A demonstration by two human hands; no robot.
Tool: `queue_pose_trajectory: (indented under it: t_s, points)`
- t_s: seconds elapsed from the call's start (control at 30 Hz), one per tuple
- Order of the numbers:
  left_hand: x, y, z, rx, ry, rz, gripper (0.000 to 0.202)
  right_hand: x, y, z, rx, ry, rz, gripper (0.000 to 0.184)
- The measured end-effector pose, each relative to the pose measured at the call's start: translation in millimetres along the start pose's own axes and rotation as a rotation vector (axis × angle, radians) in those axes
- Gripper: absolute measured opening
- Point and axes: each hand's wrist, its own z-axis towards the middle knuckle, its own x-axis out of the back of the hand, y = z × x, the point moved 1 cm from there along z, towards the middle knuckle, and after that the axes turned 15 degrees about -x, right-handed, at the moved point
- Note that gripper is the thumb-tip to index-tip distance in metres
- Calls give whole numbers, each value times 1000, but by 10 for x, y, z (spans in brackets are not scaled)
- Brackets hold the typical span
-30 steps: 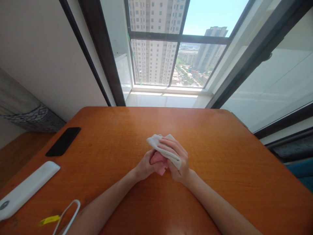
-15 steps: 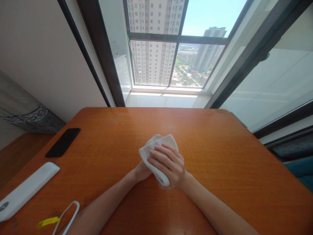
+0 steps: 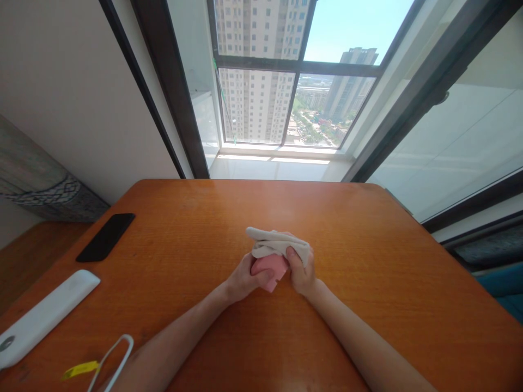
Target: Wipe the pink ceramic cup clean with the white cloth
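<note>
My left hand point(image 3: 245, 279) grips a pink rounded block point(image 3: 269, 270) from the near left side, its fingers curled around it. My right hand point(image 3: 300, 270) pinches a folded white cloth point(image 3: 278, 243) against the block's far right part. The cloth lies along the block's upper edge, and the block's near face shows pink. Both hands are held together above the middle of the orange wooden table point(image 3: 368, 256). What the block is exactly, I cannot tell.
A black smartphone point(image 3: 106, 237) and a long white plastic bar point(image 3: 44, 318) lie at the table's left. A white cord loop point(image 3: 112, 362) with a yellow tag point(image 3: 79, 370) lies at the near left. Large windows stand beyond the table's far edge.
The cloth, which covered the pink block half a second ago, has moved up to its far edge. The block's pink face now shows, and my right hand has drawn back toward me.
</note>
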Motion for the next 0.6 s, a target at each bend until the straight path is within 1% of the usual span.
queue_pose_trajectory:
  t_s: [0.07,0.13,0.23,0.33,0.43,0.5,0.6]
  points:
    - [8,24,4,33,10,15,75,-22,44,-8,-181,59,94,41]
    - [14,35,7,28,18,26,75,-49,58,-4,-335,98,189,44]
    - [30,23,1,-3,23,36,76,-84,51,25,-477,83,305,45]
    - [58,-18,-23,4,41,29,77,-103,84,51,-553,34,380,44]
    - [79,-55,-50,-4,75,28,78,-117,176,55,-594,-10,421,43]
    - [81,-58,-58,-32,95,4,79,-124,242,57,-617,-31,431,42]
    - [64,-24,-44,-86,76,-82,86,-117,304,93,-610,-47,391,42]
